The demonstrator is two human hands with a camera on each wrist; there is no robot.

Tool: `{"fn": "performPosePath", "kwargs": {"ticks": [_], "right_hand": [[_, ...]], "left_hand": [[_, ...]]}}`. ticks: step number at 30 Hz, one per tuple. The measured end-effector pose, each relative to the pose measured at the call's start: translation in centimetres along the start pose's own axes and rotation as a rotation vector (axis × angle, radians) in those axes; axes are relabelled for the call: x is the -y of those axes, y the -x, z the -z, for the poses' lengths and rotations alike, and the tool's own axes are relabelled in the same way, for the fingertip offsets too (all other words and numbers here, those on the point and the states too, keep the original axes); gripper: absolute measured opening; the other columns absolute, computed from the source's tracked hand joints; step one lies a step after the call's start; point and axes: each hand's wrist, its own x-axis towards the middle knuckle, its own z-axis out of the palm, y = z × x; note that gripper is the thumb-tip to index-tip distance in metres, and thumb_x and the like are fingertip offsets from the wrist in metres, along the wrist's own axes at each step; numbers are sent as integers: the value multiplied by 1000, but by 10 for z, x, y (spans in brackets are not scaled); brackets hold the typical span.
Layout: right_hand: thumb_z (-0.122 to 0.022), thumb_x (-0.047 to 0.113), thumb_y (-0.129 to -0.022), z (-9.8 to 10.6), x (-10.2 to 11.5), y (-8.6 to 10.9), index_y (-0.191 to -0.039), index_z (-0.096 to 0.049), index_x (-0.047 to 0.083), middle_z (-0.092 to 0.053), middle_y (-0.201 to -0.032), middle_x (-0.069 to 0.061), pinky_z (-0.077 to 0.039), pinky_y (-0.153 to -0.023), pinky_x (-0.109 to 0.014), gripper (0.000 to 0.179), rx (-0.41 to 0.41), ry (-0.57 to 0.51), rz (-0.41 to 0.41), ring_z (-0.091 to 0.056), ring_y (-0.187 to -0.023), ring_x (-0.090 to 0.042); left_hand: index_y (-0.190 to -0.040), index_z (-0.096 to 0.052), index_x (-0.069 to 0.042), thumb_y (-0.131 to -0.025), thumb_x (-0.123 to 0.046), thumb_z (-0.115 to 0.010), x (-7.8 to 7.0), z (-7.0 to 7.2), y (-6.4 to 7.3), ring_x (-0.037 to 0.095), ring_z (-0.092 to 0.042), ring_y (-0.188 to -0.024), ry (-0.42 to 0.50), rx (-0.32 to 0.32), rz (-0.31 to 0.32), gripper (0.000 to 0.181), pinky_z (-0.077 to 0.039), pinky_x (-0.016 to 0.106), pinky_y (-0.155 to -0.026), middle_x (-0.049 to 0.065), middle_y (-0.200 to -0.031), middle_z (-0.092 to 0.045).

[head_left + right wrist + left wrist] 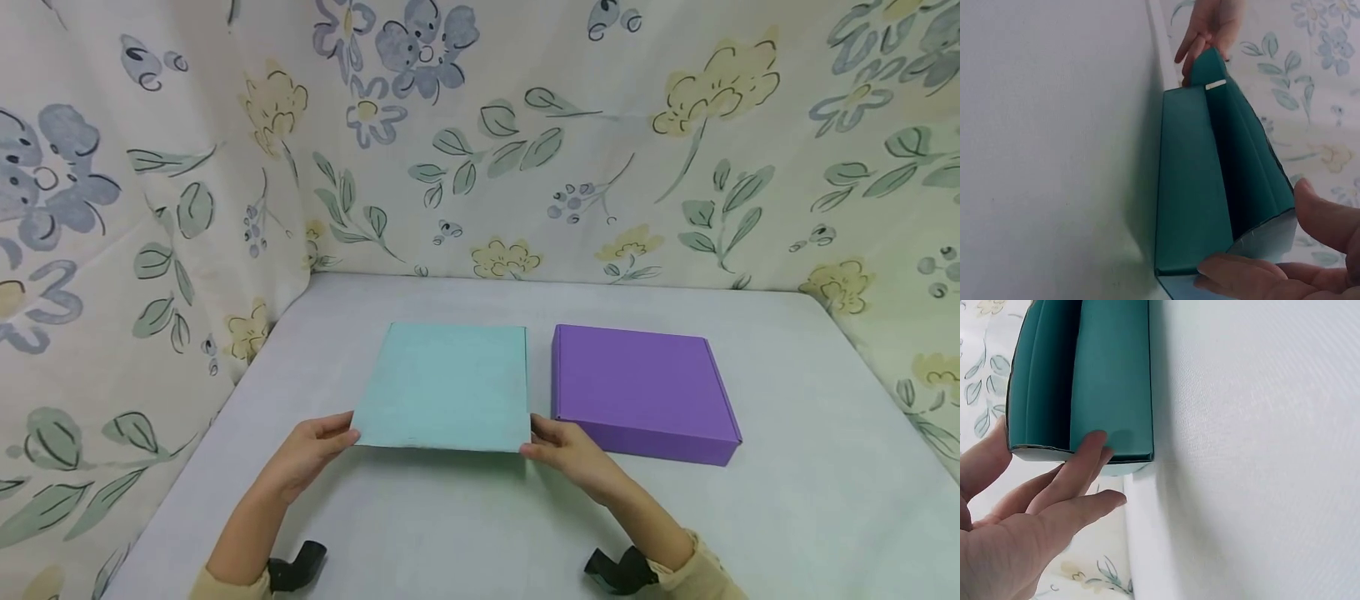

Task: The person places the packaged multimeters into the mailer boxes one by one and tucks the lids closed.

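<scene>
A light turquoise cardboard box (444, 387) sits on the white table, its near edge between the two hands. In the left wrist view its lid flap (1024, 387) stands a little apart from the front wall (1113, 381), leaving a dark gap. My left hand (305, 454) holds the near left corner, thumb at the lid edge and fingertips against the front wall. At the near right corner my right hand (577, 458) grips the lid edge with its thumb, fingers along the box's side. The box's inside is mostly hidden.
A closed purple box (637, 379) lies just right of the turquoise one, close to the right hand. Floral curtains (495, 150) hang behind and beside the white table (420, 533). A black wrist mount (300, 567) is on each forearm.
</scene>
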Motion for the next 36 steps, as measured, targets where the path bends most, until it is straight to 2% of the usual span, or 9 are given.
{"fn": "performPosePath", "kwargs": {"ticks": [4, 10, 16, 23, 29, 36], "right_hand": [[-57, 14, -99, -2, 1, 1, -143, -15, -22, -21, -149, -36, -35, -106, -50, 70, -6, -40, -9, -28, -137, -45], [-55, 11, -99, -5, 0, 0, -143, -14, -23, -20, -149, -37, -33, -106, -53, 69, -25, -79, -36, -26, -138, -46], [-55, 10, -99, -5, -1, -1, -145, -12, -21, -15, -152, -35, -30, -108, -54, 69, -32, -121, -66, -21, -139, -44], [-53, 9, -99, -4, -3, -2, -145, -9, -20, -12, -153, -35, -29, -109, -53, 70, 7, -170, -55, -20, -140, -43], [-56, 12, -99, -1, -4, -4, -145, -9, -21, -12, -152, -35, -30, -109, -53, 73, 13, -128, -61, -17, -141, -44], [-60, 9, -96, -3, -8, -6, -145, -14, -20, -17, -152, -34, -34, -107, -49, 73, -33, -31, -50, -27, -138, -43]], "left_hand": [[-138, -34, 22, -98, -8, -56, 0, -1, -2, 40, -46, -128, -30, -5, -10, 54, -40, 42, -105, 35, -139, -43], [-142, -24, 22, -101, -7, -50, -1, -4, -2, 44, -35, -135, -100, 53, -41, 57, -31, 52, -109, 36, -145, -33], [-142, -21, 22, -102, -6, -47, -4, -6, -1, 44, -31, -137, -105, 69, -43, 56, -28, 53, -109, 35, -147, -29], [-142, -20, 23, -102, -6, -46, -5, -7, 1, 45, -28, -137, -102, 69, -35, 56, -27, 54, -110, 36, -147, -27], [-141, -21, 23, -101, -5, -46, -6, -7, 1, 45, -30, -137, -99, 65, -29, 55, -28, 54, -109, 36, -147, -28], [-141, -26, 21, -101, -8, -51, -3, -6, -3, 43, -40, -132, -154, 26, -21, 56, -33, 56, -107, 35, -142, -38]]}}
